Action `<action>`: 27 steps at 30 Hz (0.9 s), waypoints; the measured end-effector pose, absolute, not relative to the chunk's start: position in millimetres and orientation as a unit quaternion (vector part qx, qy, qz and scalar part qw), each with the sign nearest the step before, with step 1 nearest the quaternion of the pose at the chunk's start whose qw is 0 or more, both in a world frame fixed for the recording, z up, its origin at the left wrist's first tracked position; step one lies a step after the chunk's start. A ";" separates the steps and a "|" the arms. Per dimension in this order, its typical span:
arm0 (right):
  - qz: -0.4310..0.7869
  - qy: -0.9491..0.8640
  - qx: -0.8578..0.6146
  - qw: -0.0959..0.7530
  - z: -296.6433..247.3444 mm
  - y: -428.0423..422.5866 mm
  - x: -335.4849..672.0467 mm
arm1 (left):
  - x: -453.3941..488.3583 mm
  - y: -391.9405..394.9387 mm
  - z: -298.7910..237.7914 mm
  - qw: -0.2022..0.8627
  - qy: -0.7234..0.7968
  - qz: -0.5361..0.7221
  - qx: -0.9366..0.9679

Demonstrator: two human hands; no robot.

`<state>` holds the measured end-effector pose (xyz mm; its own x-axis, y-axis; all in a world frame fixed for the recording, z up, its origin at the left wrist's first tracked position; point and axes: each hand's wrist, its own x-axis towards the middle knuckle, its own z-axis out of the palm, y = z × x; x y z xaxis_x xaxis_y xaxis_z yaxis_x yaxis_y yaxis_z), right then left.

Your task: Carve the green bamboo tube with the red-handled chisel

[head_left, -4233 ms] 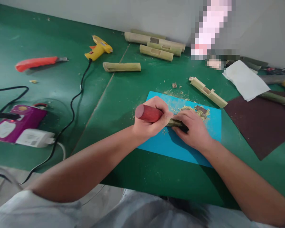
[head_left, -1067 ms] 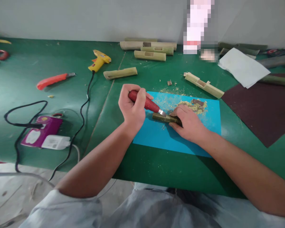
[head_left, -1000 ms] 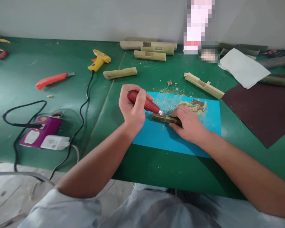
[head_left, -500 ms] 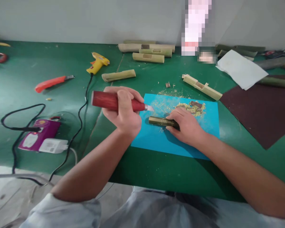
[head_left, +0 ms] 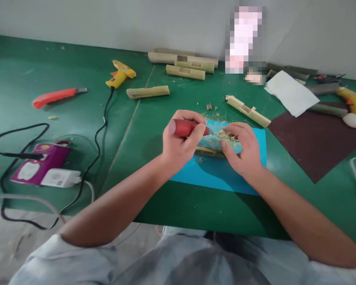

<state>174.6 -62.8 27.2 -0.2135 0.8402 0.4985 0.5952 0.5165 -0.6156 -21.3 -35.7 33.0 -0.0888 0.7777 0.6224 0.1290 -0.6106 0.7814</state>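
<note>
My left hand is closed around the red handle of a carving knife, its tip toward the pile of shavings. My right hand is over the blue sheet, thumb and fingers apart, the fingertips beside the shavings. A short bamboo tube with a cut-out lies across the sheet below both hands. Its right end is hidden behind my right thumb. Whether my right hand touches the tube or the shavings, I cannot tell.
Several cut bamboo pieces lie at the back, and another at right. A glue gun, an orange utility knife and a purple power strip with cables are on the left. White paper overlaps a dark brown sheet.
My left hand has moved right with the carving knife, over the sheet. My right hand has loosened from the bamboo tube, its fingers spreading toward the shavings. The view has shifted slightly right.
</note>
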 end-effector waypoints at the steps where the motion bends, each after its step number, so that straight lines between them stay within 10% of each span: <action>1: 0.146 -0.773 -0.467 0.404 27.5 -63.0 174.6 | -19.0 -36.5 36.0 0.266 0.374 0.643 0.613; 11: 0.114 -0.845 -0.484 0.194 19.1 -62.1 178.6 | -17.2 -33.0 27.4 0.338 0.421 0.614 0.575; 27: 0.138 -0.832 -0.498 0.203 4.3 -72.2 172.6 | -21.8 -47.6 25.0 0.464 0.449 0.508 0.571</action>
<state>172.6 -72.2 4.3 -0.4210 0.8847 0.2002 0.7726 0.4654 -0.4318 -21.8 -47.6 25.0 0.0809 0.9832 0.1637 0.0410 -0.1674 0.9850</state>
